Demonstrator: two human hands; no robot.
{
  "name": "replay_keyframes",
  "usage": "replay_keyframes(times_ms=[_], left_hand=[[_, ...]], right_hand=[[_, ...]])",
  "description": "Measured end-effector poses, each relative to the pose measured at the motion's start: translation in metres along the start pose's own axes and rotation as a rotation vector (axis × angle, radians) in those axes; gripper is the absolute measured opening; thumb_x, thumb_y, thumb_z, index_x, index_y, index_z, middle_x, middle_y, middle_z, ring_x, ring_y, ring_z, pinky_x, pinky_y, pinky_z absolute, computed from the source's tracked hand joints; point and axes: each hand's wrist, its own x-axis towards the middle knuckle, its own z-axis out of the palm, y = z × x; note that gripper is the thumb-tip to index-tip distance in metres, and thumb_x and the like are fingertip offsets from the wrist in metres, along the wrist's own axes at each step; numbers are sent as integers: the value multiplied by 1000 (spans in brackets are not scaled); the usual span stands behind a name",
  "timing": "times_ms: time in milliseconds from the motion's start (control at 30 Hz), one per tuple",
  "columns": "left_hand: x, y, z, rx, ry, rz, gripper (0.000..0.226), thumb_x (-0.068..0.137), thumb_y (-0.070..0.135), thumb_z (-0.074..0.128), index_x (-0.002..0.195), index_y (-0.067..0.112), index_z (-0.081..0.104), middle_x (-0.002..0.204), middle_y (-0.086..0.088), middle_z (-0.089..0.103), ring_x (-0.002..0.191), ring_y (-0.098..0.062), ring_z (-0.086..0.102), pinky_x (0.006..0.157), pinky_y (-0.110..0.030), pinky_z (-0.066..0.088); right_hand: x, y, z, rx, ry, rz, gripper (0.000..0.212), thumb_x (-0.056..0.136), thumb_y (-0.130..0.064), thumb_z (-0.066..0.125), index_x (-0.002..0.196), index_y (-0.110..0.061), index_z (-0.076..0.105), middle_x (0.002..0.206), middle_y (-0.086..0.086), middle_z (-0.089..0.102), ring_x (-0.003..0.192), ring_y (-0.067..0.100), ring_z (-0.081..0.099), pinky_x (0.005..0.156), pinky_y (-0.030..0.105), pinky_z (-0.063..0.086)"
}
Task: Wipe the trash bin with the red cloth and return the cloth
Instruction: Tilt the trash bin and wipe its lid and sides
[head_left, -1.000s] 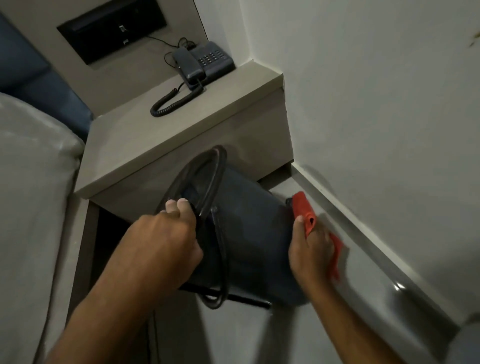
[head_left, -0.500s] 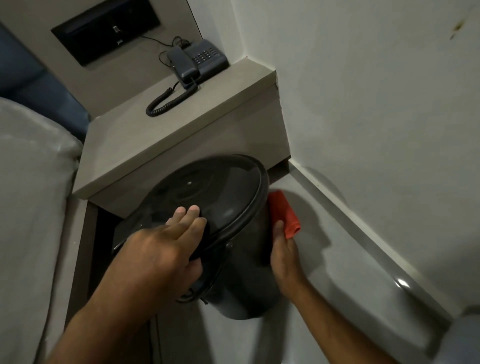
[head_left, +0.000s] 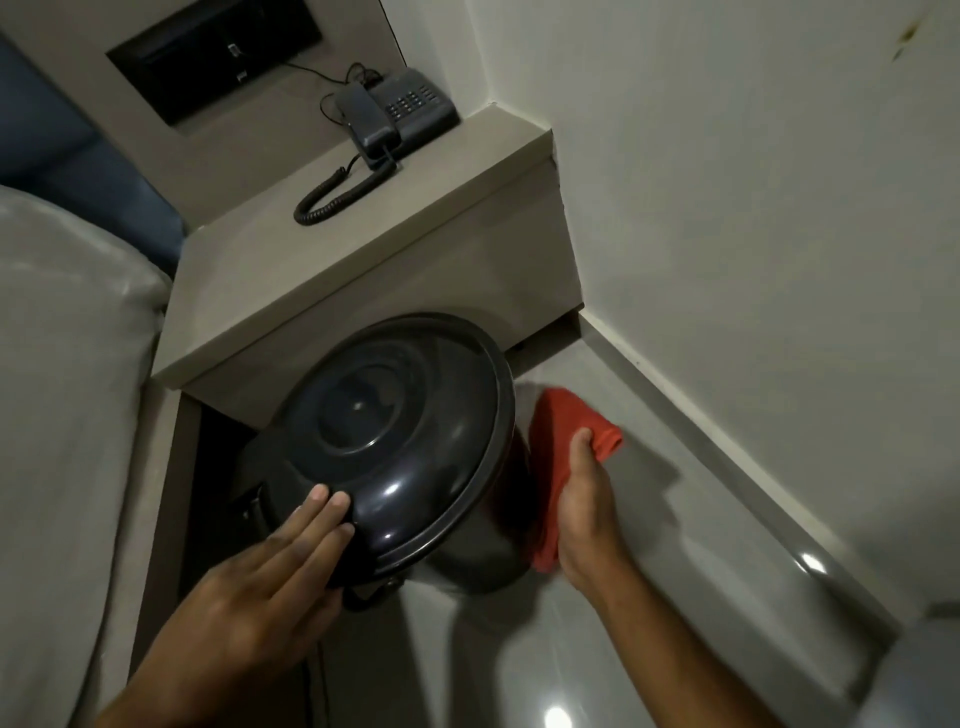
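Plastic, dark and glossy, makes up the trash bin (head_left: 415, 467), which stands on the pale polished floor (head_left: 597, 649) in front of the bedside unit (head_left: 363, 270) and is tipped so that its domed round lid (head_left: 395, 426) faces the camera. Concentric rings are moulded into the lid, with a raised rim running around its edge, and small highlights are reflected on the smooth surface. The left hand (head_left: 260, 597) is laid flat against the lower left edge of the lid, fingers extended and close together, nothing being gripped in it. The right hand (head_left: 582, 509) is closed around the red cloth (head_left: 561, 441), a soft woven piece that is bunched and folded; the cloth is pressed against the right side of the bin's curved wall, with one end protruding above the thumb and the other hanging below the palm.

The bedside unit is a boxy block with a matte beige finish and sharp edges. On its top, near the wall corner, a dark corded telephone (head_left: 400, 114) is set, its coiled cable (head_left: 332, 197) looped across the surface. A rectangular black recessed panel (head_left: 213, 57) is seen in the board behind. A light, smooth mattress edge (head_left: 62, 389) occupies the left side, and a plain painted wall (head_left: 753, 208) with a skirting strip is seen on the right.
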Motion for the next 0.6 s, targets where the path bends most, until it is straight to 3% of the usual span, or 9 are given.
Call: replay_keyframes(times_ms=[67,167,233,300,367,433,500,600], left_hand=[[5,-2,-7,-42,-2,-26,55,84,33,67,127,3,52,132,-22,60,120,-32,62,88,-38,57],[22,3,-17,-207,94,-190,63,77,47,73,124,6,62,120,-13,70,98,-17,72,82,-19,56],[48,10,-19,-283,192,-409,65,82,52,63,130,9,60,116,-9,70,91,-9,68,85,-13,49],[76,14,-12,-329,178,-634,74,88,62,42,144,13,45,142,-15,55,127,-22,52,104,-36,42],[102,15,-3,-342,17,-745,91,82,76,28,155,21,22,163,-12,20,151,-21,9,119,-46,15],[114,12,8,-254,-114,-652,105,73,87,23,157,26,10,166,-9,3,152,-22,-7,122,-45,3],[113,6,14,-202,-178,-514,113,68,94,24,157,26,7,166,-7,0,152,-23,-7,122,-49,6],[109,-11,11,-194,-234,-304,118,66,94,36,157,24,7,166,-5,1,153,-23,-5,121,-55,12]], right_hand=[[5,-1,-18,20,69,54,77,100,-67,28,154,-13,39,138,18,61,115,32,63,88,38,54],[19,-10,-37,-73,193,34,82,98,-71,26,157,-13,31,151,22,49,134,39,49,109,49,41],[22,-19,-36,-93,197,9,82,98,-70,26,158,-14,28,155,20,44,140,38,44,117,53,34],[16,-24,-28,-51,112,2,82,98,-70,27,157,-14,30,152,17,49,136,34,49,114,51,40],[2,-30,-15,-47,6,-22,88,91,-75,29,155,-16,35,140,12,59,121,26,58,100,42,50],[-7,-33,-4,-80,-68,-56,99,79,-80,33,155,-17,37,142,12,58,123,25,58,104,43,49],[-10,-35,3,-55,-111,-91,99,78,-80,35,154,-16,40,146,13,57,132,27,56,112,50,43],[-15,-35,17,38,-137,-143,88,85,-78,38,150,-20,48,145,6,61,134,21,55,115,47,40]])
